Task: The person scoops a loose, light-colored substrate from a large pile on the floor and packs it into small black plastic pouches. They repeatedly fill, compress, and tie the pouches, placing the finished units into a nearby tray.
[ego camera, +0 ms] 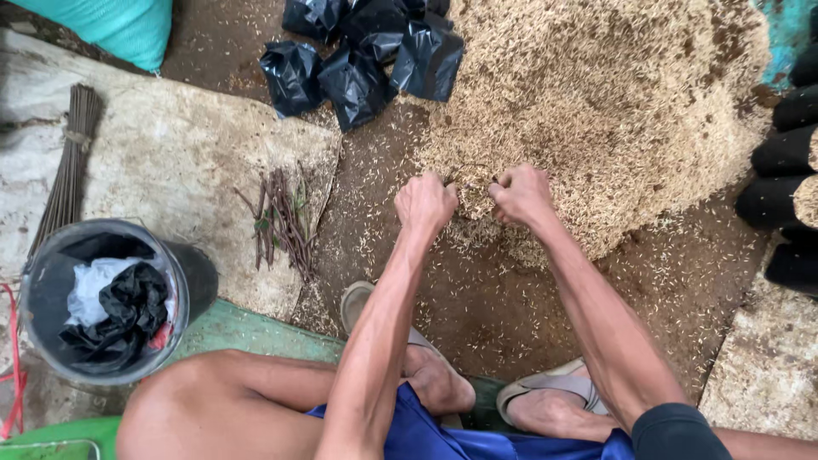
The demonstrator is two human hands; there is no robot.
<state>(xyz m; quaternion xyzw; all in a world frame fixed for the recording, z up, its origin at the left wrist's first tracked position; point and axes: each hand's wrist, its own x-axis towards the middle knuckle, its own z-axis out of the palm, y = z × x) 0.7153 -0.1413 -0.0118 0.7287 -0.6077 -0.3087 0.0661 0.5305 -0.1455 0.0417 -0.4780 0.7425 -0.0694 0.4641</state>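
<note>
— What sits at the lower left of the frame?
— A round dark plastic bucket [175, 294] holding crumpled black and white plastic bags [115, 311].
— And above it?
— A tied bundle of thin brown sticks [70, 162] on pale sacking [179, 162]; short purplish twig cuttings [284, 217] lie near centre. Empty black plastic bags [358, 60] cluster top centre; filled black bags [788, 153] line the right edge.

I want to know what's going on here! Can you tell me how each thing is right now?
Left hand: fisted, at husk pile edge.
Right hand: fisted, on husks.
Husk pile: heaped loose.
Black bags: empty, crumpled.
Bucket: upright, stuffed with plastic.
Twigs: lying loose.
</note>
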